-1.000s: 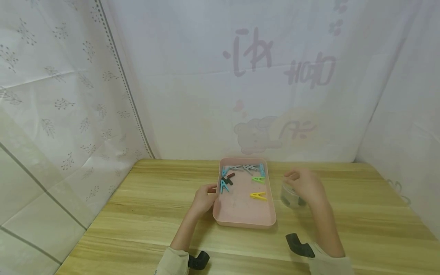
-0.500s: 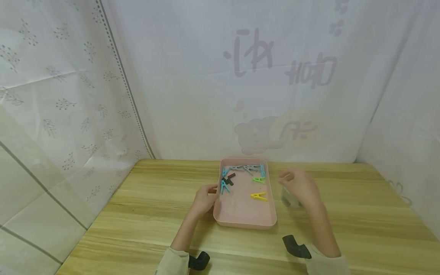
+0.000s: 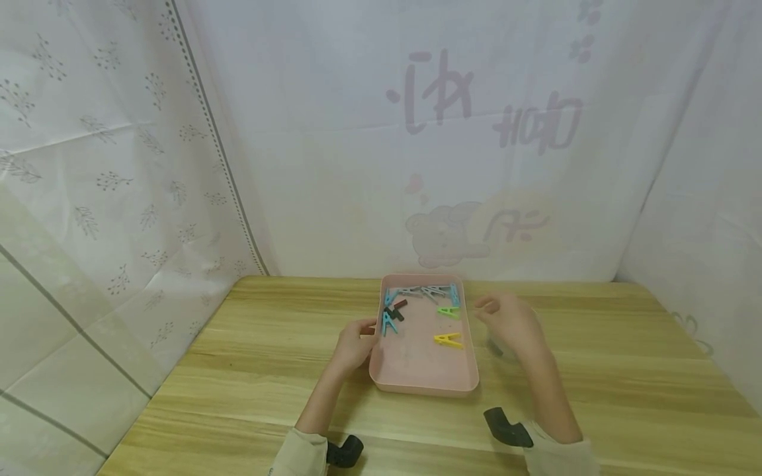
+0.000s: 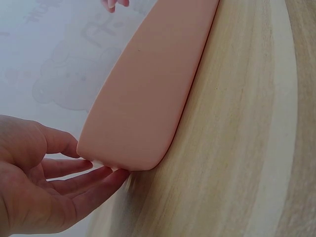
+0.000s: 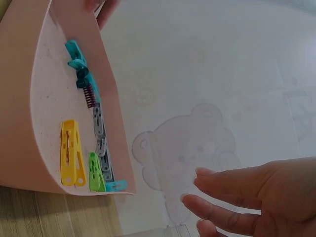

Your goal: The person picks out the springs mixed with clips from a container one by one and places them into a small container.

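A pink tray [image 3: 423, 370] holds several plastic clothespins: a yellow clothespin [image 3: 448, 340], a green clothespin [image 3: 448, 311], plus blue and grey ones along the far and left sides. A dark brown ribbed piece [image 5: 89, 96] and short dark pieces [image 3: 394, 313] lie among them. My left hand [image 3: 355, 345] holds the tray's left side, with fingertips [image 4: 121, 177] against the outer wall. Just right of the tray is my right hand [image 3: 510, 324], thumb and fingers apart with nothing between them. Below it, a transparent container [image 3: 495, 345] is mostly hidden by that hand.
The wooden table [image 3: 268, 370] ends at a pale printed curtain [image 3: 333, 198] behind the tray. Black curved pieces [image 3: 345, 452] sit at both sleeve cuffs. Another patterned sheet [image 3: 137, 165] hangs at the left.
My right hand has moved left from above the transparent container toward the tray's right rim, covering more of the container. My left hand and the tray stay in place.
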{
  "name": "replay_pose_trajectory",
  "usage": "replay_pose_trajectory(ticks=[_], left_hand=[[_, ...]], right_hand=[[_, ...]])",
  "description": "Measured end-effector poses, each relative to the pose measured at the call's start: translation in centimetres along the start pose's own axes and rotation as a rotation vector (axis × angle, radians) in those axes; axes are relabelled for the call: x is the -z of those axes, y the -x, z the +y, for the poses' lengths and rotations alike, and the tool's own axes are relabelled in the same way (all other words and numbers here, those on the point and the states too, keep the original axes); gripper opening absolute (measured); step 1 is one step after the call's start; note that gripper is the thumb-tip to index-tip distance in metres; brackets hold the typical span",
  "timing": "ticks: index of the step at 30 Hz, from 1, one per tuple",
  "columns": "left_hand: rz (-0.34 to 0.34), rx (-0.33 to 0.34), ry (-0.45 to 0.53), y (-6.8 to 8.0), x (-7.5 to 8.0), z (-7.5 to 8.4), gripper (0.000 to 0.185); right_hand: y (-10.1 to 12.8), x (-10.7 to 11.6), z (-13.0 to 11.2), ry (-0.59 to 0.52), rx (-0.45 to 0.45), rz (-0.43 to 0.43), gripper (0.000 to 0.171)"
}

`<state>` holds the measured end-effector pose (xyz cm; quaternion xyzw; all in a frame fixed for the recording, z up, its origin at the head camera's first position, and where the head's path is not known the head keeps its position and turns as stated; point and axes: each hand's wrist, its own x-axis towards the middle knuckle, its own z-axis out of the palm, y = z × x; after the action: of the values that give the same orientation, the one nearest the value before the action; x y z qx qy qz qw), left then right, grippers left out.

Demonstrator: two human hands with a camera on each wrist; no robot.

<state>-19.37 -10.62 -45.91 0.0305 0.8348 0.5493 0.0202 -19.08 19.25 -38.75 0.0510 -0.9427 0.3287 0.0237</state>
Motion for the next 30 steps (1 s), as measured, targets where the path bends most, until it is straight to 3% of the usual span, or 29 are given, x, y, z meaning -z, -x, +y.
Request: replay_pose_trajectory(ticks=[30], left_hand=[[-0.006, -0.009, 0.023, 0.1, 0.0, 0.0, 0.042]], right_hand=[[-0.2, -0.9, -1.1, -0.062, 0.045, -0.022, 0.033]])
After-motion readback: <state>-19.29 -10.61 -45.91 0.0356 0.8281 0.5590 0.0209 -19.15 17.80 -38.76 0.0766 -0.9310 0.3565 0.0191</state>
